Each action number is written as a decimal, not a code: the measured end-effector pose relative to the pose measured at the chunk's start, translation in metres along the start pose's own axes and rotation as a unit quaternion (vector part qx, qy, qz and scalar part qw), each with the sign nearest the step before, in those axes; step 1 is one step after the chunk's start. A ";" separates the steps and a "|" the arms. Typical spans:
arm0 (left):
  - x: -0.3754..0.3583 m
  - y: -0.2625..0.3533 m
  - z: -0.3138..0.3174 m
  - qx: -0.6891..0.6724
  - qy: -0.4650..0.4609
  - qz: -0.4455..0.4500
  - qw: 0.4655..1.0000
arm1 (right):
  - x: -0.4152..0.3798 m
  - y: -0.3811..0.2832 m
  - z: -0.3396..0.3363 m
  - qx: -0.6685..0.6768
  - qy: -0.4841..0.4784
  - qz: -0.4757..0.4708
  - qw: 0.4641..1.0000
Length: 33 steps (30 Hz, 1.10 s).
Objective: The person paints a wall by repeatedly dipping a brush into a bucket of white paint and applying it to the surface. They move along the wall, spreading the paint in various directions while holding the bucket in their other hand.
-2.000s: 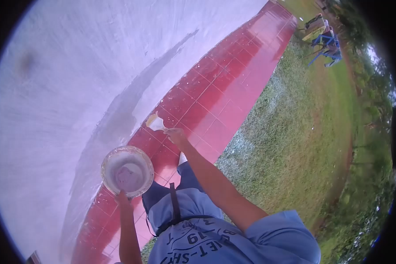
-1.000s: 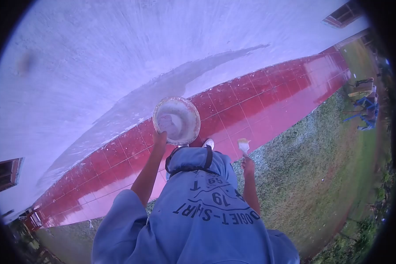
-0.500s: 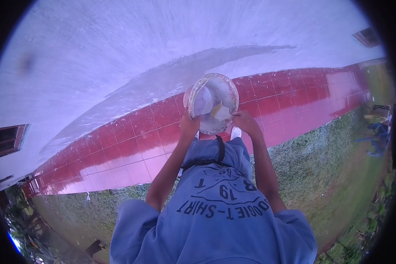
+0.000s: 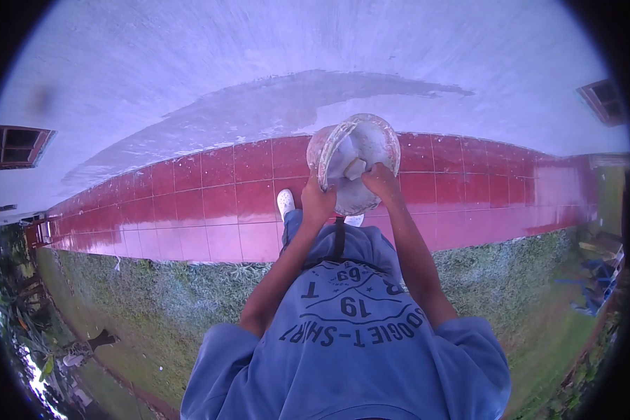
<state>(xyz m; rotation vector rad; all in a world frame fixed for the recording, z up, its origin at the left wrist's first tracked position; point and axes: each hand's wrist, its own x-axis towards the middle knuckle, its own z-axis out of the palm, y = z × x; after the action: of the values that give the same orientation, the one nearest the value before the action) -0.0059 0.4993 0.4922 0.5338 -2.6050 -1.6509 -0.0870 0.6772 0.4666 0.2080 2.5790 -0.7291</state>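
Observation:
A bucket (image 4: 383, 143) crusted with pale plaster is held out in front of my body, tilted so its mouth faces me. My left hand (image 4: 318, 201) is closed on the near left part of its rim. Inside the mouth, my right hand (image 4: 380, 180) is closed at the end of a small flat pale scraper (image 4: 355, 169). Whitish material (image 4: 342, 154) lies in the bucket, beside the scraper. The fingertips of my right hand are partly hidden.
A pale wall (image 4: 210, 77) with a darker damp-looking band (image 4: 259, 105) rises ahead. Red tiles (image 4: 217, 178) run along its foot, with grass (image 4: 168, 294) behind. My white shoe (image 4: 285, 201) stands on the tiles. Windows (image 4: 17, 147) are at both sides.
My right hand has moved from the bucket's right rim area further into its mouth, along with the scraper. The bucket is tilted more, and my left foot has come into view.

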 end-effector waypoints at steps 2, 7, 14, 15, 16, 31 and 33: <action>-0.008 0.003 0.012 -0.005 0.018 -0.021 1.000 | 0.000 0.025 -0.004 0.007 -0.024 -0.026 0.999; -0.020 -0.022 0.034 -0.096 0.063 0.021 0.993 | -0.042 0.061 -0.026 0.036 -0.025 -0.125 0.991; -0.023 -0.017 0.042 -0.078 0.048 -0.020 0.996 | -0.066 0.096 -0.015 0.069 -0.030 -0.205 0.976; -0.023 -0.016 0.044 -0.078 0.050 -0.024 0.995 | -0.069 0.093 -0.017 0.087 -0.043 -0.165 0.982; -0.024 -0.015 0.046 -0.078 0.052 -0.029 0.995 | -0.071 0.094 -0.016 0.091 -0.038 -0.159 0.982; 0.011 -0.013 0.070 0.020 -0.005 -0.034 0.999 | -0.034 0.112 0.012 0.050 0.020 -0.119 0.991; 0.017 -0.018 0.073 -0.018 -0.008 -0.025 0.999 | -0.027 0.117 0.022 0.057 0.029 -0.082 0.995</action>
<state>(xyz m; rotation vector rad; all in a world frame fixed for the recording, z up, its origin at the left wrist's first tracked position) -0.0305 0.5509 0.4409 0.5913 -2.5881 -1.7214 -0.0243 0.7641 0.4081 0.0535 2.6340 -0.9442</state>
